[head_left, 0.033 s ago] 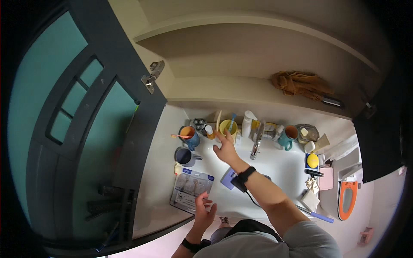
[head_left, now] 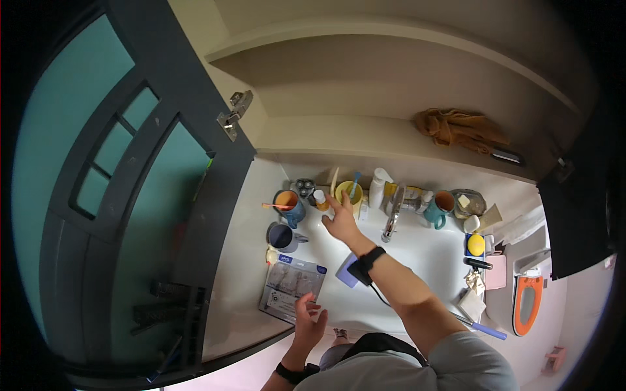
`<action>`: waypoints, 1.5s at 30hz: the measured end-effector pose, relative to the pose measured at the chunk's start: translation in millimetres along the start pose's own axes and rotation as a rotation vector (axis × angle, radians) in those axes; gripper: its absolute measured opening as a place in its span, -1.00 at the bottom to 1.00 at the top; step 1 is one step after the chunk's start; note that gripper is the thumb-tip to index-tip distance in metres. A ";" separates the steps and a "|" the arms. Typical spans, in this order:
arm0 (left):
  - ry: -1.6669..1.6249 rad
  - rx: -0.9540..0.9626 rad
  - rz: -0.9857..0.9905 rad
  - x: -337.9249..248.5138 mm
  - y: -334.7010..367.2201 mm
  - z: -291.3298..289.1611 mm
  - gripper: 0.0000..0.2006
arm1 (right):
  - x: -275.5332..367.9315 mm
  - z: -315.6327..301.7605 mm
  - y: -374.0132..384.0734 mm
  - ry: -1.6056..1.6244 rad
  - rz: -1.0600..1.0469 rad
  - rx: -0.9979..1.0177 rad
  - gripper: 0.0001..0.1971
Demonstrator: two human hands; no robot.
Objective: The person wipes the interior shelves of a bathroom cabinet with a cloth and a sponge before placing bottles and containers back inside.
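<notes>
My right hand (head_left: pixel 342 223) reaches over the sink's back ledge with its fingers apart. Its fingertips overlap the front of a yellow cup (head_left: pixel 356 189) that holds a blue toothbrush (head_left: pixel 355 182); contact is unclear. Just left of the fingers stands a small orange bottle with a white cap (head_left: pixel 319 197). My left hand (head_left: pixel 307 320) is low at the front, half curled with fingers apart and nothing visible in it. It is by the right edge of a clear plastic package (head_left: pixel 291 287), whether touching I cannot tell. A purple box (head_left: pixel 347 271) lies in the basin below my right wrist.
Left of the basin are a blue mug (head_left: pixel 293 213) with an orange toothbrush, and a grey mug (head_left: pixel 281 238). The faucet (head_left: pixel 393 215), a white pump bottle (head_left: pixel 377 188) and a teal mug (head_left: pixel 438 208) line the back. Open cabinet doors (head_left: pixel 195 85) flank the shelf overhead.
My right hand has shifted slightly left relative to the yellow cup, closer to the small orange bottle. The whole view has moved a little. My left hand stays about where it was.
</notes>
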State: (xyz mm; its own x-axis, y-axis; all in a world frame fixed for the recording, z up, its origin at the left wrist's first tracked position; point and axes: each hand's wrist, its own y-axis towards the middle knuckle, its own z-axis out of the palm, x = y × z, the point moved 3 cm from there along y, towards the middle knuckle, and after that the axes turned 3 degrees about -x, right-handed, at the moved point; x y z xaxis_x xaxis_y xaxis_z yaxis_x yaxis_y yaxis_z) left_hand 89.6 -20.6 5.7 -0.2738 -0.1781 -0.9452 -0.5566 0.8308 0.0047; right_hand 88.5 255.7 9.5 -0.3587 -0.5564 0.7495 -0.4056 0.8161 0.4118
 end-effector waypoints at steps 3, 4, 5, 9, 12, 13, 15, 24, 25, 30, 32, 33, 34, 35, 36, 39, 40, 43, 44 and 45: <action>0.036 -0.062 -0.006 8.5 -7.7 -15.6 -0.45 | -13.3 35.8 34.4 -0.126 0.048 0.137 -0.34; 0.052 -0.079 -0.013 12.5 -8.4 -18.2 -0.45 | -20.5 41.2 41.7 -0.125 0.044 0.140 -0.34; 0.070 -0.100 -0.025 13.6 -8.8 -22.2 -0.46 | -23.6 44.7 46.5 -0.079 0.087 0.124 -0.34; 0.058 -0.133 -0.007 12.2 -8.0 -32.2 -0.47 | -20.4 36.1 54.9 0.015 0.072 0.065 -0.36; -0.010 -0.130 -0.016 11.4 -3.2 -33.4 -0.44 | 10.0 6.6 42.4 0.096 -0.050 -0.006 -0.41; -0.001 -0.107 -0.033 10.9 -0.9 -31.8 -0.45 | 18.7 -6.0 37.4 0.121 -0.125 -0.037 -0.42; -0.002 -0.077 -0.044 7.8 7.9 -26.9 -0.46 | 42.0 -43.4 24.8 0.147 -0.178 -0.050 -0.46; -0.278 -0.004 0.041 -27.6 57.9 -8.0 -0.37 | 60.9 -140.8 -27.2 0.915 0.292 0.036 -0.69; -0.289 0.006 0.046 -38.3 64.3 -4.9 -0.37 | 65.4 -152.3 -28.4 0.917 0.307 0.066 -0.70; -0.619 0.190 0.138 -81.8 80.7 5.3 -0.37 | 79.1 -181.9 -35.5 0.928 0.323 0.120 -0.72; -0.691 0.322 0.052 -85.2 80.5 13.0 -0.47 | 78.3 -182.8 -42.9 0.924 0.360 0.116 -0.70; -0.696 0.350 0.049 -82.9 79.2 14.0 -0.47 | 78.3 -183.0 -47.8 0.867 0.344 0.116 -0.67; -0.679 0.381 -0.109 -73.4 75.7 15.1 -0.46 | 70.4 -180.7 -56.8 0.903 0.326 0.173 -0.63; -0.653 0.411 -0.266 -66.5 70.0 16.1 -0.46 | 62.2 -178.7 -66.9 0.940 0.307 0.229 -0.58; -0.630 0.402 -0.318 -62.2 62.5 15.0 -0.61 | 60.8 -175.5 -74.6 0.982 0.251 0.264 -0.50; -0.668 0.307 -0.328 -33.7 46.0 13.1 -0.64 | 39.0 -190.6 -99.1 0.732 0.391 0.221 -0.53; -0.636 0.272 -0.300 -30.8 40.6 10.8 -0.66 | 4.0 -196.2 -108.8 0.663 0.434 0.120 -0.60; -0.522 0.268 -0.320 -30.4 32.4 11.4 -0.65 | -102.6 -247.3 -141.4 0.340 0.540 -0.304 -0.77; -0.467 0.235 -0.311 -32.9 32.0 11.1 -0.62 | -118.3 -269.5 -150.0 0.308 0.615 -0.401 -0.80; -0.465 0.248 -0.314 -35.9 32.3 13.7 -0.62 | -132.4 -292.6 -159.4 0.271 0.691 -0.502 -0.83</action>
State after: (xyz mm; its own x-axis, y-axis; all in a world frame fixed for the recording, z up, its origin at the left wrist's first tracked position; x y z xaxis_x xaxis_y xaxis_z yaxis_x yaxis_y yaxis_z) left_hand 92.2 19.9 35.4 0.2761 -0.2318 -0.9328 -0.3411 0.8837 -0.3205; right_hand 446.7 245.0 -3.6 -0.1504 0.0884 0.9847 0.2655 0.9630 -0.0459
